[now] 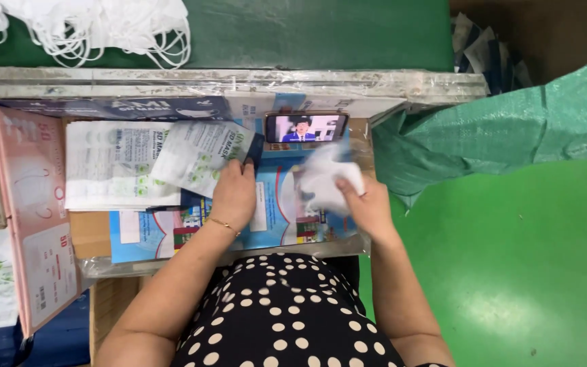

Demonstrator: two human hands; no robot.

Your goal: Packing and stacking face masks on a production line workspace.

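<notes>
Broadly, the biggest thing near the hands is the bright green floor [511, 272], spreading out to the right of the right hand [368, 207], with a green woven plastic sack [511, 129] bunched just beyond that hand's outer side. Ahead of both hands runs a dark green cloth-covered bench [321, 34], fronted by a rail wrapped in clear crinkled film [239, 81]; a heap of loose white face masks with ear loops [90, 27] lies far beyond the left hand [234, 197]. Well out to that hand's left stands a tall pink carton [32, 217], tilted on its edge. Under both hands lies a blue printed cardboard sheet [276, 217]. Just left of the left hand sits a stack of white printed plastic pouches [113, 166]. Directly beyond the gap between the hands, a dark smartphone with a lit screen [305, 127] leans on its long side.

The left hand is curled, fingers pinching the near corner of the top white printed pouch [198, 156], a thin gold bracelet [222, 223] at its wrist. The right hand is closed loosely around a folded white face mask [327, 183], held slightly above the blue sheet; motion blur hides its exact shape.
</notes>
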